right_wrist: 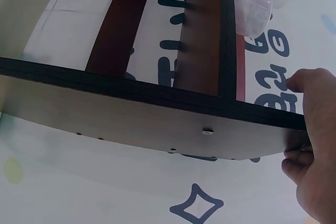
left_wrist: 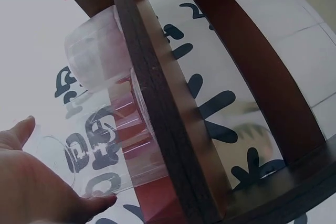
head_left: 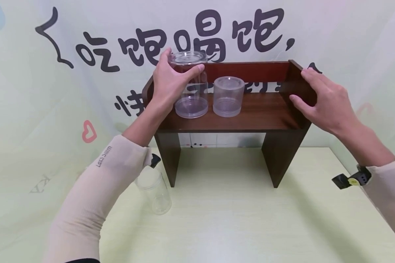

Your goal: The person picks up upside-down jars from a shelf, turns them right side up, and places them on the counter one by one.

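Note:
My left hand (head_left: 171, 78) grips a tall clear jar (head_left: 197, 89) near its top, thumb on the near side and fingers round the left. The jar stands at the left of the upper board of a dark brown desktop shelf (head_left: 260, 124). Right beside it is a shorter frosted clear jar (head_left: 228, 96), also upright. My right hand (head_left: 329, 104) holds the shelf's right side panel (right_wrist: 157, 111) near its top, with the thumb inside and the fingers outside. In the left wrist view the tall jar's base (left_wrist: 144, 114) sits behind the board's front edge.
Another clear jar (head_left: 159, 199) stands on the pale table (head_left: 217, 223), left of the shelf's left leg (head_left: 169, 157) and partly behind my left forearm. A printed cloth (head_left: 95, 91) with large black characters hangs behind the shelf.

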Action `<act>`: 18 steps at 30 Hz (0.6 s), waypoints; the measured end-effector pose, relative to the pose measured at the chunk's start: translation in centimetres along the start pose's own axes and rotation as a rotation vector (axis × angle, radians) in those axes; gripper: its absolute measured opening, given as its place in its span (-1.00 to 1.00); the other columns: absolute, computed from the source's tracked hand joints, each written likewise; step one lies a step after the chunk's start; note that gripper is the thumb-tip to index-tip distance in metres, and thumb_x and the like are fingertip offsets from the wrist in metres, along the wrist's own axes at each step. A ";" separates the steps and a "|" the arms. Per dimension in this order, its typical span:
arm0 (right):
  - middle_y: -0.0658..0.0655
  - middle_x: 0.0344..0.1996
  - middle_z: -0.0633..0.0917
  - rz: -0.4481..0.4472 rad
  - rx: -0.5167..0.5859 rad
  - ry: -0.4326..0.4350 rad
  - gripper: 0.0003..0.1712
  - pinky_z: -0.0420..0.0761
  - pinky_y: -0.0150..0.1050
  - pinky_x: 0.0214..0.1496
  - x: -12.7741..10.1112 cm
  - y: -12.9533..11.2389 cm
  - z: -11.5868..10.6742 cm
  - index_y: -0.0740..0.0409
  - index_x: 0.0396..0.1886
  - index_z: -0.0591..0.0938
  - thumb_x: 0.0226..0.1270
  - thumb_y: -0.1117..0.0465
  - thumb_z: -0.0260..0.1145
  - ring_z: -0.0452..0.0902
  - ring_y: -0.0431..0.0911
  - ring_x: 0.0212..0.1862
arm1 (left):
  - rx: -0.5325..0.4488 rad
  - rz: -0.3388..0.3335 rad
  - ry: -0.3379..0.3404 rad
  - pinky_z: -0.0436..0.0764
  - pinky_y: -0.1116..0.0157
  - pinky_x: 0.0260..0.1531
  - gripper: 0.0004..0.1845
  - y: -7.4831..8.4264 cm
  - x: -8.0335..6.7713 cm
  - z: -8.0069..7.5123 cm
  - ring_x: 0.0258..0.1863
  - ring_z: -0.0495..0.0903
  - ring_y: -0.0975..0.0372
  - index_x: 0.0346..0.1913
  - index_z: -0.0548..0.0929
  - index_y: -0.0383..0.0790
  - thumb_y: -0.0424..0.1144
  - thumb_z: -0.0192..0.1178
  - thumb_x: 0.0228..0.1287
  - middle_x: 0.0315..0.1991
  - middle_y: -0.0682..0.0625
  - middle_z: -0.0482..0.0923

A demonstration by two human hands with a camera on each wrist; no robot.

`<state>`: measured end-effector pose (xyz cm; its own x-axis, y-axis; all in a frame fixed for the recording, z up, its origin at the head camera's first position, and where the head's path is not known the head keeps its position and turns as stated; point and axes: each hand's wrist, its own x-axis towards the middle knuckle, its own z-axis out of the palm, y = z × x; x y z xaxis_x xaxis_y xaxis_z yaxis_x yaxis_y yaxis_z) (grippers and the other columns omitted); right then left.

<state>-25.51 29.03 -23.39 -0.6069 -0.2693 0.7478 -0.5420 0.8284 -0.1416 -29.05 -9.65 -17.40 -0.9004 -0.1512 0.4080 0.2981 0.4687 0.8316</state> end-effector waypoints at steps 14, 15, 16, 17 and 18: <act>0.35 0.44 0.53 -0.096 0.018 -0.027 -0.23 0.40 0.16 0.54 0.1 0.9 -0.6 0.33 0.46 0.53 0.28 0.22 0.52 0.41 0.24 0.51 | -0.027 -0.012 -0.023 0.35 0.39 0.46 0.19 1.5 -1.9 -1.9 0.45 0.39 0.24 0.71 0.11 0.01 0.17 0.58 0.13 0.57 0.02 0.32; 0.35 0.44 0.54 -0.108 0.021 -0.023 -0.24 0.39 0.14 0.54 0.1 1.0 -0.6 0.33 0.46 0.53 0.29 0.21 0.52 0.42 0.25 0.50 | -0.032 -0.010 -0.023 0.35 0.38 0.46 0.18 1.6 -2.0 -2.0 0.44 0.39 0.24 0.71 0.11 0.00 0.17 0.58 0.13 0.57 0.01 0.32; 0.35 0.43 0.55 -0.121 0.024 -0.019 -0.25 0.39 0.13 0.55 0.1 1.1 -0.6 0.33 0.45 0.54 0.29 0.21 0.51 0.43 0.25 0.49 | -0.039 -0.008 -0.024 0.36 0.39 0.45 0.18 1.7 -2.2 -2.2 0.44 0.40 0.23 0.70 0.12 0.00 0.17 0.58 0.13 0.57 0.00 0.33; 0.35 0.42 0.55 -0.132 0.027 -0.015 -0.25 0.40 0.12 0.55 0.2 1.3 -0.6 0.33 0.45 0.54 0.30 0.20 0.51 0.43 0.26 0.49 | -0.049 -0.006 -0.025 0.37 0.40 0.45 0.18 1.7 -2.3 -2.3 0.43 0.42 0.23 0.70 0.12 0.00 0.16 0.58 0.13 0.56 0.00 0.34; 0.35 0.42 0.56 -0.138 0.031 -0.013 -0.26 0.40 0.11 0.55 0.2 1.4 -0.7 0.33 0.45 0.54 0.31 0.19 0.51 0.44 0.26 0.48 | -0.060 -0.005 -0.025 0.38 0.41 0.44 0.17 1.8 -2.5 -2.4 0.43 0.43 0.23 0.70 0.12 -0.01 0.15 0.58 0.13 0.55 -0.01 0.35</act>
<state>-25.97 30.44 -23.04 -0.5324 -0.3865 0.7531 -0.6384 0.7675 -0.0574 -25.50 -10.54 -16.02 -0.9094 -0.1310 0.3947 0.3113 0.4151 0.8549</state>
